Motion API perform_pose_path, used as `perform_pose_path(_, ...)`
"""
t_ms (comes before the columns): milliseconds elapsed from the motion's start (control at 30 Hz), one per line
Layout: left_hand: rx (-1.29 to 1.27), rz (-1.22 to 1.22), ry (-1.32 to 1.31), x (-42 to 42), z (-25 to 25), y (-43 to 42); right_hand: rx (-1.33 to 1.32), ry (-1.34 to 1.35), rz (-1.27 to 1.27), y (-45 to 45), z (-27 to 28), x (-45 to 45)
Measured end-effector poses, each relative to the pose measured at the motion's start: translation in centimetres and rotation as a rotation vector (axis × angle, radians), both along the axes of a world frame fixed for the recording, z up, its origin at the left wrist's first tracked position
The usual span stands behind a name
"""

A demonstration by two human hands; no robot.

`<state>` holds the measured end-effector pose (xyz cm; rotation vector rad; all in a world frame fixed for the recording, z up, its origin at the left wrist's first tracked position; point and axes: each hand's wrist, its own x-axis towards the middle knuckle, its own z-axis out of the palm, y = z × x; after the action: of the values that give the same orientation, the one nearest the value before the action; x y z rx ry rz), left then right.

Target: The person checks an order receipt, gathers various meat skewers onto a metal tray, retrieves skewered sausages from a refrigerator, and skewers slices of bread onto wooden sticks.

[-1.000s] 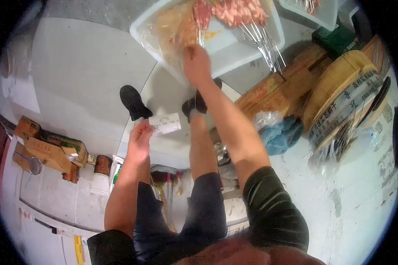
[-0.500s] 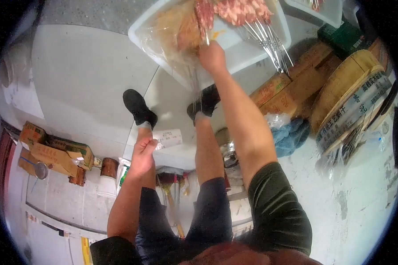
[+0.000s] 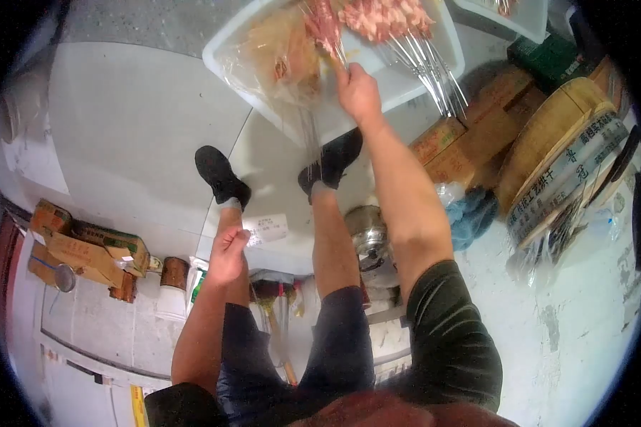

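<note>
My left hand is closed in a pinch on the edge of a printed white paper slip, held out above the floor. My right hand is wrapped around the metal ends of a few meat skewers. Their meat points away from me over a white plastic tray. Beside them in that tray lies a bunch of raw meat skewers, its bare metal rods hanging over the near rim. A clear plastic bag with brownish food and thin sticks poking out lies at the tray's left.
Cardboard boxes and a round wooden tub stand at the right. A metal pot sits near my right leg. More cardboard boxes lie at the left. Another white tray is at the upper right.
My right hand has shifted slightly right, and the skewers in it now slant with their meat toward the upper left. More of the metal pot shows. My left hand keeps the paper slip.
</note>
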<state>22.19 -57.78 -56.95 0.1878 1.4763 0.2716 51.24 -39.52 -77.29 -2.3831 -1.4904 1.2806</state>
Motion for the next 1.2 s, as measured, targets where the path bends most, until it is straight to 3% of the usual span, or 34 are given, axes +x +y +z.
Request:
perform_pose_path(267,-0.02,-0.028,-0.019,0.2,0.5,0.5,-0.095,0.22,0.034,0.4,1.1,5.1)
perform_pose_path(567,0.041,-0.089,-0.018,1.4,1.6,1.6,-0.553,0.808,-0.407,-1.0,2.5,6.2)
perform_pose_path(667,0.009,-0.01,-0.034,1.6,1.5,1.5,-0.535,0.521,-0.076,-0.1,0.3,7.5)
perform_pose_path(767,0.034,-0.128,-0.027,0.9,1.5,1.2,-0.061,0.104,0.159,-0.9,-0.7,7.8)
perform_pose_path(867,-0.012,-0.109,0.0,1.0,1.5,0.7,-0.102,-0.022,0.302,1.4,3.2,6.5)
perform_pose_path(1067,0.035,-0.065,0.007,1.4,2.1,0.9,-0.176,0.074,0.334,5.5,4.8,6.7)
perform_pose_path(1200,0.071,-0.081,0.022,1.2,1.6,0.1,-0.127,-0.096,0.444,6.9,4.9,7.6)
